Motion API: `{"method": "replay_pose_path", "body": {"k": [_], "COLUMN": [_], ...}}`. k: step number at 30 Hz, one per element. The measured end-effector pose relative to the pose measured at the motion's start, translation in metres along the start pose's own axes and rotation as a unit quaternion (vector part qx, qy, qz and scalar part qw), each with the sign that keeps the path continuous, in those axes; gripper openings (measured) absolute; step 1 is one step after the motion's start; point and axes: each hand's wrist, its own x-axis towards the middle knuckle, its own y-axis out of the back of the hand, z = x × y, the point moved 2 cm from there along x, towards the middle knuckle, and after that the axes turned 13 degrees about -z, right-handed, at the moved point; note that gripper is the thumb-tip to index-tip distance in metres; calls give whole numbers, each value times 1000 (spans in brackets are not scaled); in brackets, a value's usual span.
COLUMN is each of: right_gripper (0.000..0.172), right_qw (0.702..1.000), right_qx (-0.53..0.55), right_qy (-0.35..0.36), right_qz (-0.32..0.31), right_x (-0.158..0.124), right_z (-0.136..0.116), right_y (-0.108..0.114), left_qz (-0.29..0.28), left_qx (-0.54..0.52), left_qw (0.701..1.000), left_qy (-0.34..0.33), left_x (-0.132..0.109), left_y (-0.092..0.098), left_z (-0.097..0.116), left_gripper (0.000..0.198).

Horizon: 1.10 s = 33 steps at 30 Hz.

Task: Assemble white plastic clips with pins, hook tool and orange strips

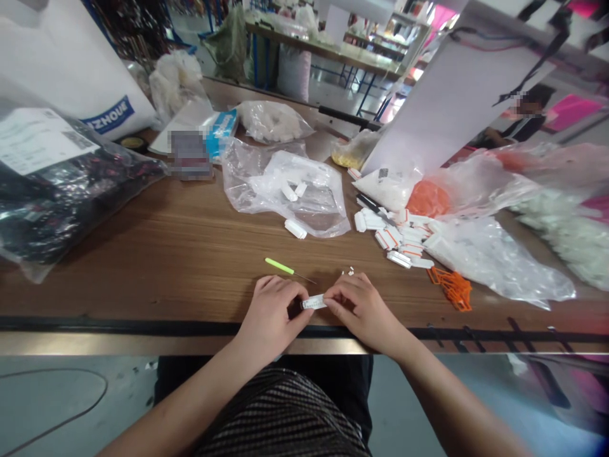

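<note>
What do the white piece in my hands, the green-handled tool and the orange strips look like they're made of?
White piece: probably rigid plastic, straight-edged and opaque; too small to judge finish. Green-handled tool: handle looks like smooth plastic, evenly bright; its thin, straight shaft suggests metal. Orange strips: probably plastic, fairly matte, given their uniform colour.

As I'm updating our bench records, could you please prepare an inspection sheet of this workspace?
Surface: brown wood-grain table.
Job's things: small white plastic part between the hands; slim tool with yellow-green handle just beyond; pile of white plastic pieces, some orange-striped; bunch of thin orange strips.
Clutter: crumpled clear plastic bag mid-table; large clear bag of dark contents at left.
Hands: left hand and right hand each grip one end of the part.
Cables: dark and red wires near the upper-right panel.
Surroundings: another person at upper right; further tables beyond.
</note>
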Motion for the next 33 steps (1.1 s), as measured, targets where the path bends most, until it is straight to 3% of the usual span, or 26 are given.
{"method": "replay_pose_path", "body": {"k": [9, 21, 24, 26, 29, 33], "right_gripper": [21, 17, 16, 16, 20, 21], "right_qw": [994, 986, 991, 988, 982, 981], "right_qx": [-99, -140, -86, -56, -31, 39], "right_qy": [32, 64, 33, -44, -155, -176], "right_qz": [14, 61, 95, 137, 101, 67], "right_x": [1, -9, -10, -12, -12, -9], "right_z": [0, -6, 14, 37, 74, 98], "right_y": [-3, -7, 5, 19, 34, 36], "left_qz": [5, 7, 2, 0, 0, -2], "left_qx": [-1, 3, 2, 2, 4, 16], "left_qw": [1000, 1000, 1000, 1000, 1000, 1000], "left_qy": [-8, -6, -5, -2, 3, 0], "left_x": [0, -1, -1, 0, 0, 0], "left_y": [0, 1, 2, 2, 1, 0], "left_z": [-1, -1, 1, 2, 2, 1], "left_gripper": [15, 17, 16, 17, 17, 15]}}
